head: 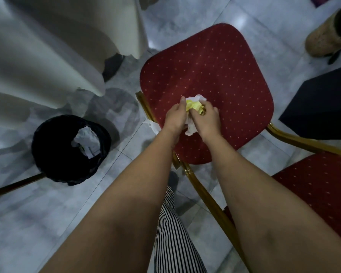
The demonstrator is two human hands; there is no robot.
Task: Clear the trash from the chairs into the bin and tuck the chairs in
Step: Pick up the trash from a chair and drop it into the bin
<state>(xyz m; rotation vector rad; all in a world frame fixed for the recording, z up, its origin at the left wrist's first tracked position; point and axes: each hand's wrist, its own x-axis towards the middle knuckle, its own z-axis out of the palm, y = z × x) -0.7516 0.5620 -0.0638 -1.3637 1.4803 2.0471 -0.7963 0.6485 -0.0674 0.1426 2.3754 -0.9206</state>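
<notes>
A red dotted chair seat (215, 71) with a gold frame fills the middle of the view. On its near part lies a wad of crumpled white and yellow paper trash (193, 106). My left hand (175, 117) and my right hand (206, 119) are both closed around this wad, one on each side. A round black bin (47, 154) stands on the floor to the left of the chair, with crumpled white paper (87, 141) inside it.
A table draped in pale cloth (47, 46) hangs at the upper left. A second red chair's seat (319, 190) shows at the lower right. A dark cloth corner (323, 107) and a tan boot (329, 36) sit at the right. The floor is grey tile.
</notes>
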